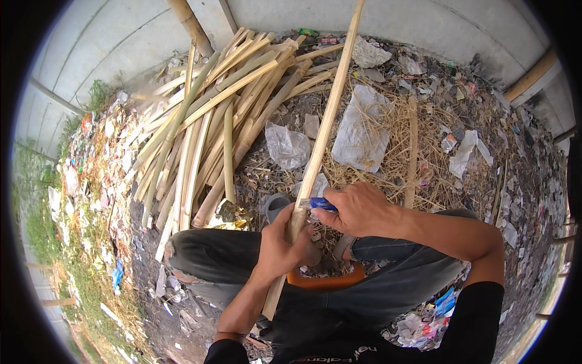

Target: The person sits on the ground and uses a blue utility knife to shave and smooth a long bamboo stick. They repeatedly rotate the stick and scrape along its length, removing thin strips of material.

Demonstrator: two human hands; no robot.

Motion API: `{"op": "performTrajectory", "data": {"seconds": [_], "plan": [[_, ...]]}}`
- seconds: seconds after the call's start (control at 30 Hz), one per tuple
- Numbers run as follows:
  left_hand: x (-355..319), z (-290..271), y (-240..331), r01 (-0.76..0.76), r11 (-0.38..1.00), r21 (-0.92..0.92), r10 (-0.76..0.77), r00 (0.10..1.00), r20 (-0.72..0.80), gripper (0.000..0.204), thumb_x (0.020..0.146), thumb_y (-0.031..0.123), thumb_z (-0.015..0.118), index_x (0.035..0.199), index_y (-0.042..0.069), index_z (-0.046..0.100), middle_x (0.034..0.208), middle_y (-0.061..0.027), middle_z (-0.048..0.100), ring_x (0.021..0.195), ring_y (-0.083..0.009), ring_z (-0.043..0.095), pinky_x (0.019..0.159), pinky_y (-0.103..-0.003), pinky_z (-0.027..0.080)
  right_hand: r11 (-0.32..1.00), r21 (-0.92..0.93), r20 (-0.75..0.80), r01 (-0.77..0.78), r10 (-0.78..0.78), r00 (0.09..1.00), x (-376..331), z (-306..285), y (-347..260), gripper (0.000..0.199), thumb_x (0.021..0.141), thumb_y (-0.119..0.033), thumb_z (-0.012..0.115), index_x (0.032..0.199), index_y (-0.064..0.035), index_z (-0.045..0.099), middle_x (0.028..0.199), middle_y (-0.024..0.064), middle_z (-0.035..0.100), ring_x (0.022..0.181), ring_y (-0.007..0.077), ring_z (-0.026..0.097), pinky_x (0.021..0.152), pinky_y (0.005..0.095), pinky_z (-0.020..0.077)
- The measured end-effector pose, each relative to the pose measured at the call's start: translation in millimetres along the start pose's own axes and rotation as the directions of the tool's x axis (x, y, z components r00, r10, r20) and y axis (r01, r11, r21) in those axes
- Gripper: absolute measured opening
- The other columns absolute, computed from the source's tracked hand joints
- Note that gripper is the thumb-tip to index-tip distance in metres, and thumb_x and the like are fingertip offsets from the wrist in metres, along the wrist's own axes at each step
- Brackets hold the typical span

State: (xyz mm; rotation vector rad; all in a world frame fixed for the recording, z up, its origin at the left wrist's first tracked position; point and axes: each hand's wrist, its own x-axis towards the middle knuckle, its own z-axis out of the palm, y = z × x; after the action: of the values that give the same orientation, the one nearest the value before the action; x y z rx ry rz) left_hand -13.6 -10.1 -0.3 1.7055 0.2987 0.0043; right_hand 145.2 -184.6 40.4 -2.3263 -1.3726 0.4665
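A long split bamboo strip slants from between my knees up to the top of the view. My left hand is wrapped round its lower part, thumb along the side. In my right hand is a knife with a blue handle. Its short grey blade end meets the strip just above my left hand; the exact shape of the blade is too small to tell. The strip's lower end sticks out below my left wrist, over my thigh.
A big heap of split bamboo strips lies at the far left. Crumpled clear plastic, a flattened whitish sack and dry straw lie ahead. Litter covers the ground. A grey wall stands behind; an orange thing is between my legs.
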Motion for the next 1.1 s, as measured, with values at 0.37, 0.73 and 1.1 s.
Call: {"op": "performTrajectory", "data": {"seconds": [0.37,0.73,1.1], "plan": [[8,2,12,-0.041,0.957,0.287,0.087,0.985,-0.149,0.051,0.091,0.012,0.078,0.135,-0.007,0.058,0.097,-0.0146,0.075,0.085,-0.0117,0.069,0.074,-0.03,0.056,0.997,-0.063,0.008,0.032,-0.032,0.999,0,4,-6,0.049,0.1,-0.047,0.059,0.085,-0.0008,0.063,0.06,0.0217,0.065,0.058,0.0424,0.069,0.056,0.0523,0.0569],[0,3,5,-0.034,0.948,0.317,0.1,0.976,-0.194,0.05,0.09,0.013,0.078,0.131,-0.01,0.06,0.098,-0.0183,0.075,0.087,-0.0152,0.072,0.076,-0.031,0.057,0.994,-0.006,-0.095,-0.113,0.112,0.989,19,-29,19,0.049,0.102,-0.045,0.057,0.087,0.0003,0.065,0.063,0.0225,0.067,0.061,0.0435,0.069,0.058,0.052,0.0558],[3,4,3,-0.052,0.879,0.475,0.175,0.96,-0.219,0.056,0.085,0.021,0.082,0.128,-0.007,0.062,0.091,-0.0268,0.073,0.082,-0.0416,0.074,0.07,-0.044,0.059,0.994,-0.077,-0.104,-0.082,0.074,0.992,21,-16,26,0.052,0.102,-0.05,0.055,0.087,-0.0008,0.066,0.063,0.0219,0.066,0.059,0.0441,0.068,0.055,0.0535,0.0541]]}}
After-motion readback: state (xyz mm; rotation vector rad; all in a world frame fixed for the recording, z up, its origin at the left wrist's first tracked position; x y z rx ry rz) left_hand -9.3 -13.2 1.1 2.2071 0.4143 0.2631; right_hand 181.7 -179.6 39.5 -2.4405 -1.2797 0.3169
